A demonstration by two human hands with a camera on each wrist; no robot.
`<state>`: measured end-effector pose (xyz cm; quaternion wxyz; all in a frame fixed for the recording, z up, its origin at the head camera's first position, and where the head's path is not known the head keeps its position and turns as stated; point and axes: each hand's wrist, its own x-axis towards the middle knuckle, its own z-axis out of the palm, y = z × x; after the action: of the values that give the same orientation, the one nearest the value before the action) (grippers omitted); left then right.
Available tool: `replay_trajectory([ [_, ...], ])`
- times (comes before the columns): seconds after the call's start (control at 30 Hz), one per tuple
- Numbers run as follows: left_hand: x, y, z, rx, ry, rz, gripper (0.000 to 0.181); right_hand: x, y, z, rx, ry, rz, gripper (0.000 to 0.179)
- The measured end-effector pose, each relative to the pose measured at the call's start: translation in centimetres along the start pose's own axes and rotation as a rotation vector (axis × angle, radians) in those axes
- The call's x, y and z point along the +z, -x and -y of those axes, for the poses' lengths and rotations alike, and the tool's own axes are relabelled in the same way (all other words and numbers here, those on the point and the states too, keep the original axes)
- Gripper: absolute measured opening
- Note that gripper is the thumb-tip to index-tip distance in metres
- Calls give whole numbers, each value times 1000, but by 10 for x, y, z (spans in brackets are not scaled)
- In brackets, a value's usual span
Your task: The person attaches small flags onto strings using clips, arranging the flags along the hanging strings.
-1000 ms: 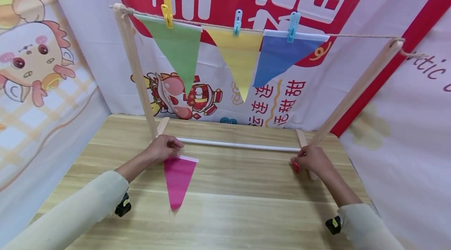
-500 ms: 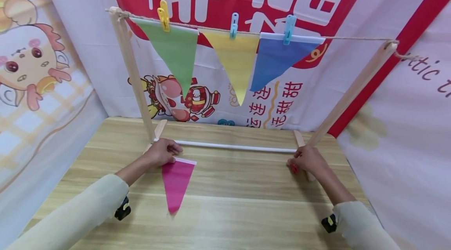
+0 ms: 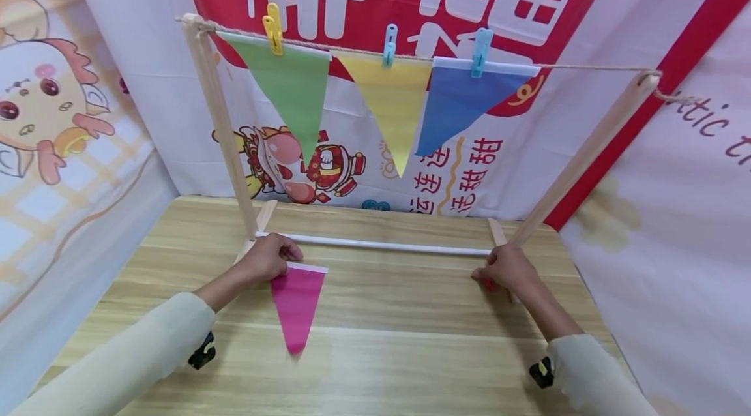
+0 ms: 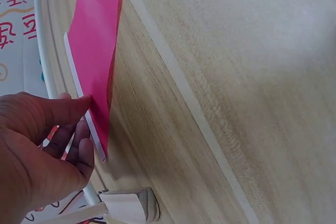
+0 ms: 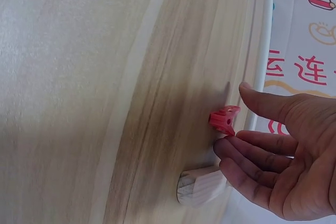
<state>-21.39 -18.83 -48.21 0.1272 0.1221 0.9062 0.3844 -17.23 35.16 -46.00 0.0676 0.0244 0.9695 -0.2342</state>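
Note:
A pink triangular pennant (image 3: 298, 308) with a white top strip hangs from my left hand (image 3: 270, 257). Thumb and fingers pinch it by that strip, and in the left wrist view the pennant (image 4: 97, 45) tilts up off the table. My right hand (image 3: 512, 267) is low over the table by the right post. In the right wrist view, a small red clothespin (image 5: 224, 120) lies between the thumb and index finger of the right hand (image 5: 286, 148). The thumb stands apart from it, and the index fingertip is right at its end. From the head view, the hand mostly hides the clothespin.
Twine (image 3: 592, 67) runs between two wooden posts. On it hang a green pennant (image 3: 293, 87), a yellow pennant (image 3: 387, 96) and a blue pennant (image 3: 463, 103), held by a yellow clothespin (image 3: 273, 30) and blue ones. A white rod (image 3: 387, 246) joins the post feet.
My right hand has shifted slightly left, its fingers now covering more of the red clothespin. The left hand keeps its pinch on the pink pennant, nearly in place. The head view has shifted a little.

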Motion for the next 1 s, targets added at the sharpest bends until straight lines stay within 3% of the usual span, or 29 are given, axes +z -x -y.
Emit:
replay_trajectory([
  [0.47,-5,-7,0,-84,-117,37,31,13,-3,5,42,89,-6,45],
  [0.77,-13,-9,-4,-82,-206,64,8,14,-6,6,85,108,-15,39],
  [1.0,-16,-7,5,-76,-185,53,13,13,-7,6,79,65,8,32],
])
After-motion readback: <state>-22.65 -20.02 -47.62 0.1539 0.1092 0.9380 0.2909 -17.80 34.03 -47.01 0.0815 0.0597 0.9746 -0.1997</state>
